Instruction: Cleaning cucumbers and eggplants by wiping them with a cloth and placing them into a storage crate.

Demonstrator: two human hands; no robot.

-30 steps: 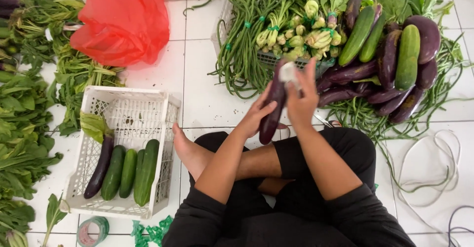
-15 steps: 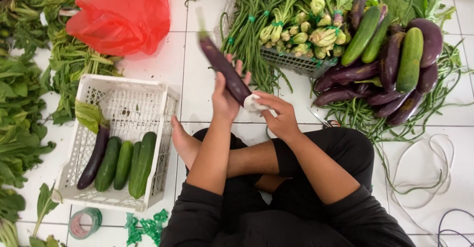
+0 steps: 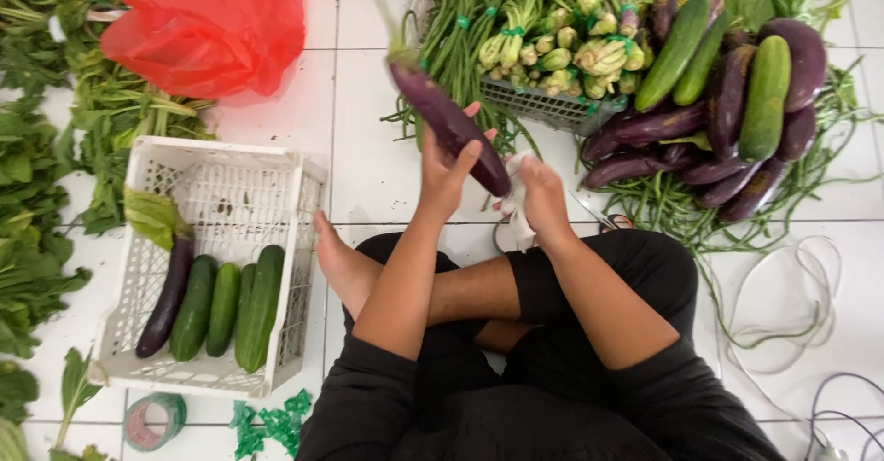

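Observation:
I sit cross-legged on a white tiled floor. My left hand (image 3: pixel 448 172) grips a long purple eggplant (image 3: pixel 440 114), held slanted with its green stem pointing up and left. Beside it, my right hand (image 3: pixel 541 194) clutches a white cloth (image 3: pixel 516 210) against the eggplant's lower end. A white plastic crate (image 3: pixel 304 205) stands at my left knee, holding one eggplant (image 3: pixel 168 297) and three cucumbers (image 3: pixel 226 306).
A pile of eggplants and cucumbers (image 3: pixel 737 102) lies at the upper right on long beans. A basket of green vegetables (image 3: pixel 562 46) sits behind my hands. A red plastic bag (image 3: pixel 207 23) and leafy greens (image 3: pixel 37 203) fill the left. Tape roll (image 3: pixel 152 421) near the crate.
The eggplant went from hanging upright between both hands to slanting up and left in my left hand. My right hand dropped to its lower end with the cloth.

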